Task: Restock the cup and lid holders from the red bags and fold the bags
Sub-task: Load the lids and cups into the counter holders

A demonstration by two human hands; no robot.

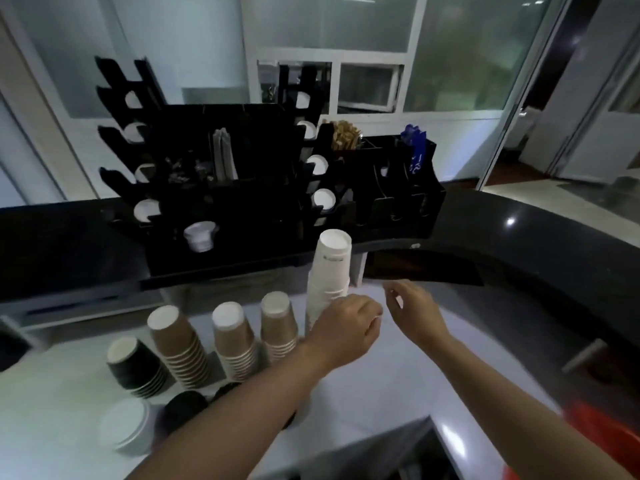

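A tall stack of white paper cups [330, 271] stands upside down at the back of the white counter. My left hand [346, 327] curls round its lower part and hides the base. Just to the right, my right hand [415, 311] hovers with relaxed fingers and holds nothing. Left of the white stack stand three stacks of brown cups [235, 341] and one stack of black cups [135, 365]. In front of them lie white lids [128, 427] and black lids [183, 407]. A blurred piece of red bag [606, 441] shows at the lower right.
A black organiser [225, 202] with white cups, stirrers and sachets sits on the raised dark counter [519, 237] behind. The white counter [381, 386] runs between my arms. A dark opening [398, 459] lies at the bottom edge.
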